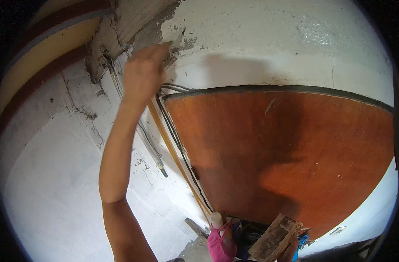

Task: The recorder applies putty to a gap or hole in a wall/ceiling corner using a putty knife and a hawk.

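My left hand (145,72) is raised high against the wall and closed, somewhat blurred by motion. A thin light-grey blade, like a putty knife (179,40), sticks out past its fingers and meets the wall where the paint is broken away. Its handle is hidden in the hand. Low at the bottom right, my right hand (289,252) shows only in part, beside and beneath a rough brown wooden board (273,239) with crusted grey-brown patches. It appears to hold the board; most of its fingers are hidden.
Below the patched wall (269,35) is a large orange-brown wooden panel (251,144). Black cables (175,139) and a yellowish strip (162,126) run down its left edge, near a tube lamp (153,150). A pink bag (221,244) hangs at the bottom.
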Motion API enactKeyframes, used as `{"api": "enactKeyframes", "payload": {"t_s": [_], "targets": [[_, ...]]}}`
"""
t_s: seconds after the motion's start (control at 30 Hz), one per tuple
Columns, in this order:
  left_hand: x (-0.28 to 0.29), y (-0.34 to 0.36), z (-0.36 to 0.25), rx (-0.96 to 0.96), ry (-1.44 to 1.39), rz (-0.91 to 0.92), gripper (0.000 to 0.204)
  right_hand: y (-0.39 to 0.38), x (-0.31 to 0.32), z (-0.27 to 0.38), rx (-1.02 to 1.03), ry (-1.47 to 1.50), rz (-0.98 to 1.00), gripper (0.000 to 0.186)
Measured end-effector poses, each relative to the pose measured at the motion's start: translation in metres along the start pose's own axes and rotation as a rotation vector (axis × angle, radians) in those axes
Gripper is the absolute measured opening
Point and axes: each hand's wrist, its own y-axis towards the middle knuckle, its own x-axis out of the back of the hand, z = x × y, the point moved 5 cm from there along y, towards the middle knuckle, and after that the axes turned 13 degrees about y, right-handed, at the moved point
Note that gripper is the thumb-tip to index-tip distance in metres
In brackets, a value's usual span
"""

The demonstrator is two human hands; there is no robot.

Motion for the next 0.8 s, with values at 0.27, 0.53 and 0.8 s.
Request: {"api": "enactKeyframes", "payload": {"t_s": [0.27,0.53,0.8], "targets": [[-0.016,0.018,0.018,0.066,0.074,-0.011,0.037,-0.019,-0.021,-0.030,-0.038,0.060,0.064,0.049],[0.006,0.002,0.015,0.030,0.124,-0.065,0.039,-0.030,-0.037,-0.024,0.434,-0.929,0.147,0.051],[-0.020,-0.006,-0.033,0.021,-0.010,-0.009,0.046,-0.018,-0.012,-0.015,-0.021,0.171,0.102,0.048]]}}
